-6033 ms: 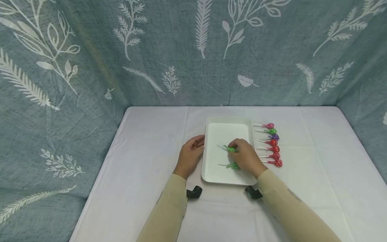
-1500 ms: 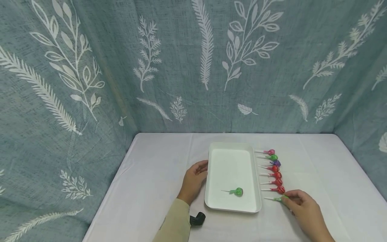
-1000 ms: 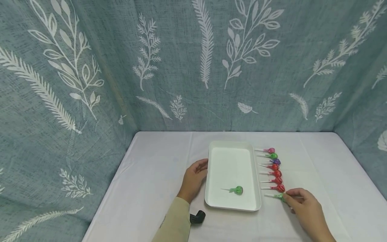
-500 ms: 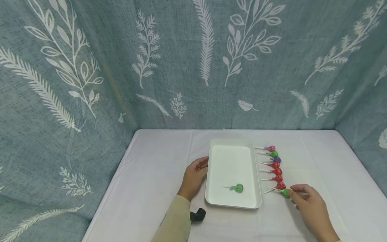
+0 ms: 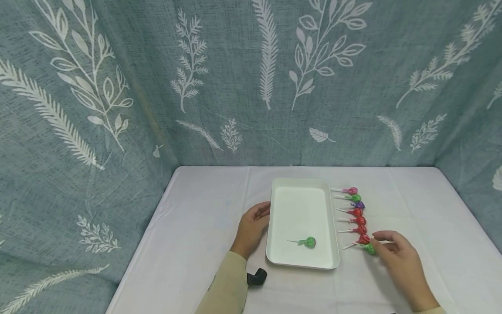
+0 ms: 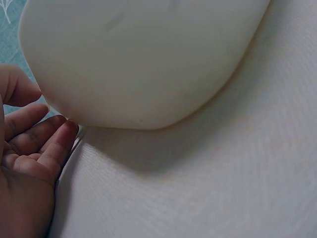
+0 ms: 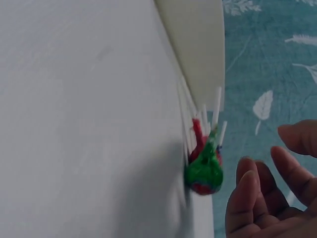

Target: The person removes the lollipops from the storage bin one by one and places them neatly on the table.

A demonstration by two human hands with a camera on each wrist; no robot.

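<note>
My left hand [image 5: 251, 229] rests its fingertips against the left wall of a white tray [image 5: 302, 264]; the left wrist view shows its thumb and fingers [image 6: 62, 141] at the tray's edge, loosely bent. Inside the tray lies one green lollipop [image 5: 310, 242], stick to the left. My right hand [image 5: 400, 261] is just right of another green lollipop [image 5: 369, 249], fingers parted and holding nothing, as the right wrist view shows. That lollipop lies at the near end of a column on the table, its stick crossing over the lowest red lollipop [image 5: 363, 239].
Beyond it in the column lie more red lollipops [image 5: 361, 221], a purple one [image 5: 359, 205], a green one [image 5: 355, 198] and a pink one [image 5: 353, 190], sticks toward the tray. A black curved piece [image 5: 257, 277] sits by my left wrist. Patterned curtains [image 5: 235, 87] surround the white table.
Earlier my right hand lifted a green lollipop from the tray and laid it below the red ones. It has since shifted against the lowest red one, and my right hand has let go.
</note>
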